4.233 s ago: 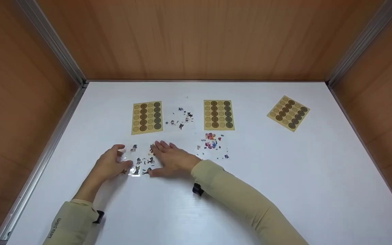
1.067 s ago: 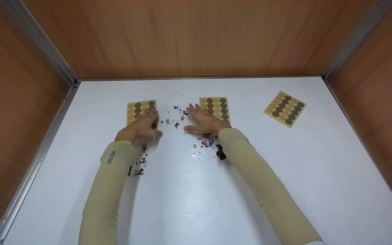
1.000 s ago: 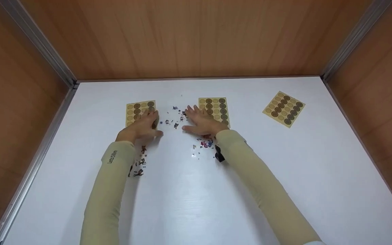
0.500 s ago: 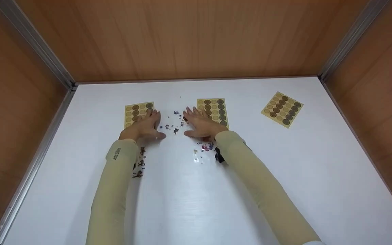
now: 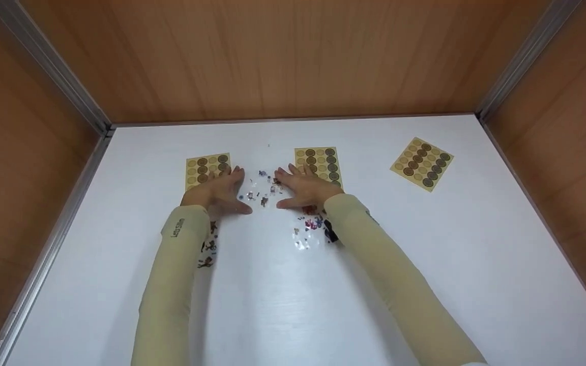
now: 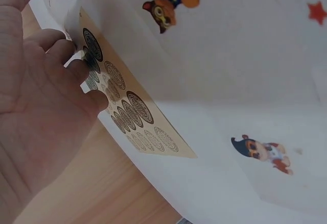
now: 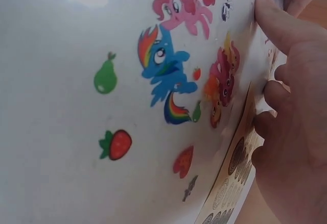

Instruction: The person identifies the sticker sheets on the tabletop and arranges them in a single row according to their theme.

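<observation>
A clear sticker sheet [image 5: 264, 201] with small cartoon figures lies on the white table between my hands. My left hand [image 5: 216, 193] is at its left edge, thumb spread away from the fingers, partly over a tan sheet of round stickers [image 5: 202, 165]. On the other side my right hand [image 5: 305, 190] touches the clear sheet's right edge with its fingertips, overlapping a second tan sheet [image 5: 321, 156]. Both hands have relaxed fingers. Below my right hand, a clear sheet with pony and fruit stickers [image 7: 166, 66] is partly hidden by the wrist.
Another clear sheet with dark figures [image 5: 205, 262] lies partly under my left forearm. A third tan sheet [image 5: 421, 164] sits askew at the far right. Wooden panels [image 5: 272, 61] with metal edging bound the back and sides of the table.
Both hands have gone from the lower-left clear sheet to the middle one. Over the last second the middle sheet has slid slightly toward me, and my left hand has edged right.
</observation>
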The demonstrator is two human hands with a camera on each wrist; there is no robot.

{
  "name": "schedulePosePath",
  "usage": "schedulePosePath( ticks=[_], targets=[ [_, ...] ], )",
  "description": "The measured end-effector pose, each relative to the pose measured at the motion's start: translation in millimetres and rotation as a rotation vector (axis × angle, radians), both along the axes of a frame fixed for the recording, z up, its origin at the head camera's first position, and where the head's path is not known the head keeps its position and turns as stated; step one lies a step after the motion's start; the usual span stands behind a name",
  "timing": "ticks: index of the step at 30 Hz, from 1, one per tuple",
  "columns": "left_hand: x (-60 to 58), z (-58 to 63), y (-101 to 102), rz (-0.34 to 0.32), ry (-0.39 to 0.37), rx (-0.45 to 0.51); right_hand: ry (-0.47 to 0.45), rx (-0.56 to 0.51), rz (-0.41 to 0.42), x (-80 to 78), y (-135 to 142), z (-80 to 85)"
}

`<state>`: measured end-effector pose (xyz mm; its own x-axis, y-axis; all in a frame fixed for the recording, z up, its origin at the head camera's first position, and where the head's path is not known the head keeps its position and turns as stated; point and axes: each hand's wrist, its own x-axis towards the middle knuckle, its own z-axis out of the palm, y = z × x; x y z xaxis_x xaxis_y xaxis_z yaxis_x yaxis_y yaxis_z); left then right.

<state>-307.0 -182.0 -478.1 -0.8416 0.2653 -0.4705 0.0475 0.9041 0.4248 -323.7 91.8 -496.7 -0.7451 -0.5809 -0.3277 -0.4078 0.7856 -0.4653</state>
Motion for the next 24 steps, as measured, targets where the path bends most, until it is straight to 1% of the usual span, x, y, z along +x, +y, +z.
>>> schedulePosePath(
  ticks=[5, 10, 13, 18, 20, 24],
  targets=[
    [1.3, 1.4, 0, -0.017, 0.019, -0.001, 0.025, 0.011, 0.018, 2.1, 0, 2.4],
    [0.6, 1.8, 2, -0.039, 0.025, -0.018, 0.021, 0.011, -0.004, 4.7, 1, 3.8],
    [1.3, 2.5, 2, -0.057, 0.034, -0.031, 0.043, 0.021, 0.001, 5.4, 0, 4.2],
    [3.5, 1.6, 2, -0.049, 0.039, -0.023, 0.068, 0.023, -0.004, 7.3, -3, 1.1],
    [4.2, 0.7, 3, -0.045, 0.037, -0.008, 0.088, 0.027, 0.003, 8.7, -5, -0.6],
    [4.9, -0.6, 4, -0.055, 0.049, 0.009, 0.181, 0.075, 0.032, 10.8, -10, -2.5]
  ],
)
